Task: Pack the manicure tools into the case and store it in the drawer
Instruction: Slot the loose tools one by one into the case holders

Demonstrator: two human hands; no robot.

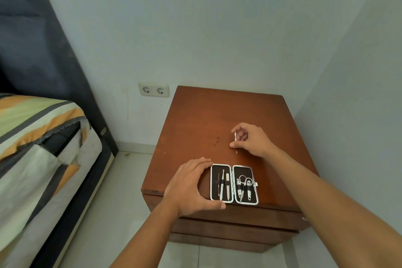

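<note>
One manicure case (234,183) is seen, lying open and flat at the front edge of the wooden nightstand (206,119); all positions below are given relative to the case. Two halves are counted, joined by a centre hinge. In the left half, three slim tools (223,183) are held under an elastic strap; in the right half, what look like three more (clippers and scissors, exact count hard to tell) are strapped in. One loose thin metal tool (235,142) is seen behind the case, toward the wall.

Two hands are in view. The left hand (191,185) is laid against the left edge of the case: fingers extended along the far-left corner, thumb hooked at the near-left corner, so the case is braced between them, palm down on the nightstand. The right hand (252,140) is held behind and slightly right of the case, fingers curled, with the loose tool pinched between thumb and fingertips; its lower tip is pointed at the wood, contact cannot be told.

Below the case, two drawer fronts (235,224) are counted, both closed. Left of the case: one bed (39,137), one double wall socket (154,89).
</note>
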